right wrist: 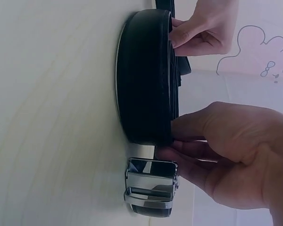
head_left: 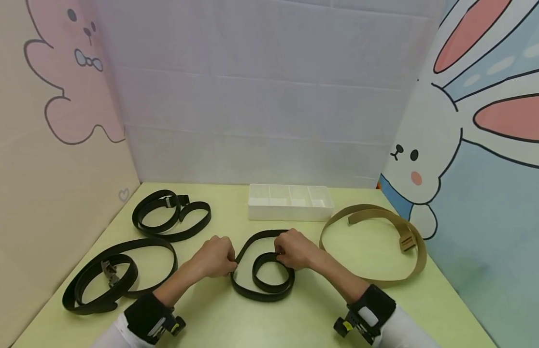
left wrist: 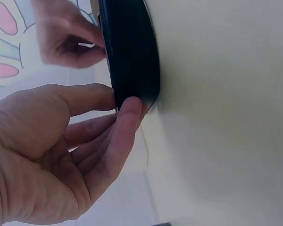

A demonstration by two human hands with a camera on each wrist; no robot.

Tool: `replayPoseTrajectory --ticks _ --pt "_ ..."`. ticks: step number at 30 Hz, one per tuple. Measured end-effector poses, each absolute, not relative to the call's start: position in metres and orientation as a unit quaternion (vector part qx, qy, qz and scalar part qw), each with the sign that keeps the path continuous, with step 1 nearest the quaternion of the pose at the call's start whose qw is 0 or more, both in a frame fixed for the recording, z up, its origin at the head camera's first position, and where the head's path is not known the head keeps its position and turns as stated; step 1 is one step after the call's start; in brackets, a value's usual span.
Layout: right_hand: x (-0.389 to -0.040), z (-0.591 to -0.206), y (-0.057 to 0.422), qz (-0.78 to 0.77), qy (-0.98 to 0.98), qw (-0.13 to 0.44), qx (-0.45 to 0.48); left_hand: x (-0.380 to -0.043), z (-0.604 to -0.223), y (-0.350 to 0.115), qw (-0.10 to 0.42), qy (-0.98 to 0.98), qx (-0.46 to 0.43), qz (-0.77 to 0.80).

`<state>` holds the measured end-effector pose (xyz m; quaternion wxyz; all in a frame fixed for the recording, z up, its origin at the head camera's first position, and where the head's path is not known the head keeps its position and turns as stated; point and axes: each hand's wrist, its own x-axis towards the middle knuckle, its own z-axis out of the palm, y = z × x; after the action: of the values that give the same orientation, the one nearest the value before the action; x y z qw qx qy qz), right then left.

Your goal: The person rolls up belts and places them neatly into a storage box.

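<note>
A black leather belt (head_left: 264, 296) stands on its edge in loose loops at the middle of the table. My left hand (head_left: 217, 257) pinches its outer loop at the left side, thumb and fingers on either face of the strap (left wrist: 132, 52). On the right side, the thumb and fingers of my right hand (head_left: 297, 249) pinch the belt where the loops come together. A shiny metal buckle (right wrist: 151, 183) shows just beside the right fingertips in the right wrist view; the head view hides it behind that hand.
Two more coiled black belts (head_left: 163, 234) (head_left: 95, 304) lie on the left. A tan webbing belt (head_left: 419, 258) with a plastic buckle (head_left: 407, 241) forms a wide loop on the right. Behind the middle belt stands a white divided tray (head_left: 291, 212). Printed cloth walls enclose the table (head_left: 252, 328).
</note>
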<state>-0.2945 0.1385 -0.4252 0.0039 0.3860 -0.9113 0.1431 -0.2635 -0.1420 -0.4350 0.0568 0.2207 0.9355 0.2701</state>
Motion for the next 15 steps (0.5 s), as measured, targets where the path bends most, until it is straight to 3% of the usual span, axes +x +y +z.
replayPoseTrajectory --ticks 6,12,15 --pt "-0.293 -0.424 0.141 0.147 -0.905 -0.002 0.399 -0.278 -0.430 -0.155 0.072 0.936 0.234 0.253" --pt "-0.295 -0.428 0.139 0.178 -0.883 -0.017 0.435 -0.299 -0.437 -0.147 0.041 0.940 0.238 0.241" --pt "-0.310 -0.453 0.139 0.176 -0.868 0.000 0.465 -0.309 -0.442 -0.136 0.021 0.940 0.246 0.234"
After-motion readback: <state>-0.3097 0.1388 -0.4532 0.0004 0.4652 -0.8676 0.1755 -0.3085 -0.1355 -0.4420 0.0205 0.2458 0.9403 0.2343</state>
